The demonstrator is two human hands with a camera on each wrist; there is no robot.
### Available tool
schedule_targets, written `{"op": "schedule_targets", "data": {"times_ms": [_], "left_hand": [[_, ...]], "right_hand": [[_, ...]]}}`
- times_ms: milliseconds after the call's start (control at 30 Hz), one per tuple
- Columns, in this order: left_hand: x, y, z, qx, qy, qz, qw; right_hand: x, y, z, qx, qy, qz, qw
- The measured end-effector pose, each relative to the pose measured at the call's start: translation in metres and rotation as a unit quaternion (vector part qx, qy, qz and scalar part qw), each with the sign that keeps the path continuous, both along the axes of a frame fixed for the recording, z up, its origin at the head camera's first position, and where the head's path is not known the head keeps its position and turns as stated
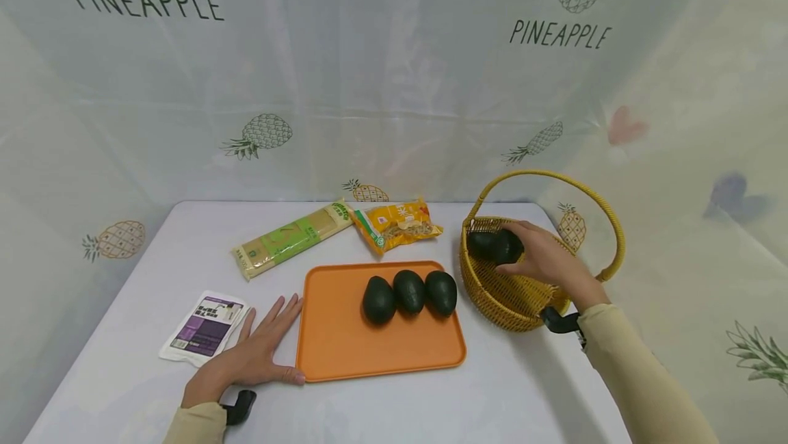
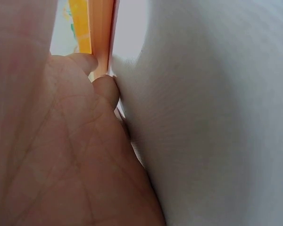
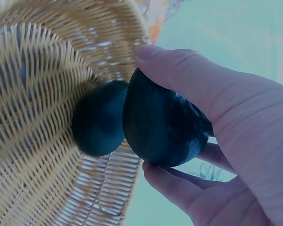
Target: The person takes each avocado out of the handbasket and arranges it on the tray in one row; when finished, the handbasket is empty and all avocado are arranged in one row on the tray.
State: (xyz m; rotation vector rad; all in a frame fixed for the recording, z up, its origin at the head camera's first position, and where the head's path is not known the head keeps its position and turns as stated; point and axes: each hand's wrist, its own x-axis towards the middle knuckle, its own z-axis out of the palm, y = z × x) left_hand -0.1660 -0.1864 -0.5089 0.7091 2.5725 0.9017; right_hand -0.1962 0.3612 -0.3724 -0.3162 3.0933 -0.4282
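- The right hand (image 1: 548, 256) has its fingers and thumb curved around an avocado (image 3: 162, 125), gripping it by its sides.
- That avocado is at the basket (image 1: 492, 314), within its rim as seen from the head; whether it touches the weave cannot be told.
- A second avocado (image 3: 99, 120) lies in the basket, just beside the held one.
- The basket is yellow and woven, with a tall arched handle, and stands to the right of the tray (image 1: 345, 348).
- The orange tray carries three avocados (image 1: 409, 291) side by side in a row on its right half.
- The left hand (image 1: 255, 355) holds nothing; its fingers are spread and straight, and it touches the tray's left edge.
- A white packet with a purple label (image 1: 205, 328) lies just left of that hand.
- Behind the tray, a long green-labelled packet (image 1: 292, 239) lies slantwise next to an orange bag (image 1: 397, 222).
- Everything rests on a white worktop (image 1: 369, 416), before a pale cloth (image 1: 394, 88) printed with pineapples.
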Motion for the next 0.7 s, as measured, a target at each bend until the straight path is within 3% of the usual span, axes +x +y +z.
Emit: {"op": "schedule_targets", "data": {"times_ms": [233, 700], "left_hand": [[-0.001, 0.0, 0.0, -0.004, -0.001, 0.0, 1.0], [0.0, 0.0, -0.001, -0.004, -0.003, 0.001, 1.0]], "right_hand": [[0.0, -0.012, 0.003, -0.006, 0.011, 0.027, 0.9996], [0.001, -0.028, 0.005, -0.016, 0.015, 0.04, 0.9989]]}}
